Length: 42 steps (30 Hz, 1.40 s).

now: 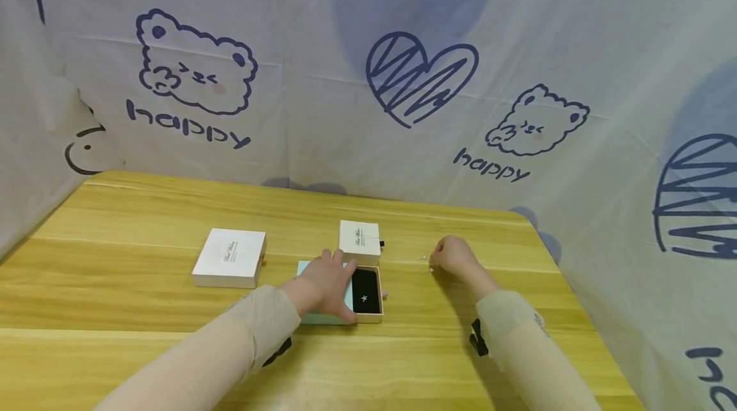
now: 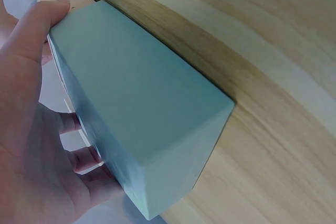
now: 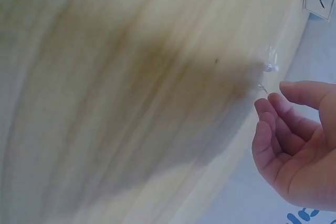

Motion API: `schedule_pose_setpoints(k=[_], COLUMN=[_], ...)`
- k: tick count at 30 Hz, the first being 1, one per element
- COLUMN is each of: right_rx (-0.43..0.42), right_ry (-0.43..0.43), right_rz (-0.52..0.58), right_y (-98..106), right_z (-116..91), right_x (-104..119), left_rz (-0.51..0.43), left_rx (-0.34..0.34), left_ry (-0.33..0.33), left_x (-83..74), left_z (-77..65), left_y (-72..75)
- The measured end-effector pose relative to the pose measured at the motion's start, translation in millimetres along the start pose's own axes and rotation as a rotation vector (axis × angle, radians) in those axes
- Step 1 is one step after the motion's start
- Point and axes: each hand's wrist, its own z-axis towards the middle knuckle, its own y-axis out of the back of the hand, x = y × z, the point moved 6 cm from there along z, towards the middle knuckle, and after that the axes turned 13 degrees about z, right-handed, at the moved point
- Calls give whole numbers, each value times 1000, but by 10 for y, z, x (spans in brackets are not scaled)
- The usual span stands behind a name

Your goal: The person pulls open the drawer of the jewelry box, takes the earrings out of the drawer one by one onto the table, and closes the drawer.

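My left hand [image 1: 329,284] lies across a light blue drawer box [image 2: 131,77], gripping it with the thumb on the near side and fingers on the far side. The drawer is partly out at the right, showing a black pad [image 1: 365,286] with a small silver star-shaped piece [image 1: 364,299] on it. Farther right, my right hand [image 1: 455,256] pinches a small silver earring [image 3: 262,88] by its thin wire between thumb and index finger, low over the table. A second small shiny piece [image 3: 270,67] lies just beyond the fingertips.
A small white box [image 1: 359,237] with a black pull tab stands behind the blue box. At the left is a larger white box [image 1: 230,256] with printed lettering. The wooden table [image 1: 144,308] backs onto a hanging cloth [image 1: 311,78] with bears and hearts.
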Motion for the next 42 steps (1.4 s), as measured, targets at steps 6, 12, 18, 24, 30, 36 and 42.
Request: schedule_pose_setpoints(k=[6, 12, 18, 24, 30, 36, 42], right_rx=[-33, 7, 46, 86, 115, 140, 252], right_ry=[35, 55, 106, 169, 232, 267, 303], right_rz=[-32, -89, -126, -137, -154, -140, -109], right_y=[81, 3, -139, -293, -414, -473, -583], right_z=[-25, -86, -191, -314, -412, -452, -483], right_x=[130, 393, 658, 855, 989, 1059, 1122], left_rz=[-2, -3, 9, 16, 16, 18, 20], left_rx=[4, 11, 7, 11, 17, 23, 38], left_ry=[-1, 0, -3, -3, 0, 3, 10], left_x=[14, 28, 20, 15, 10, -3, -8], left_z=[15, 5, 7, 14, 19, 13, 3], left_y=[-18, -5, 2, 4, 9, 16, 21])
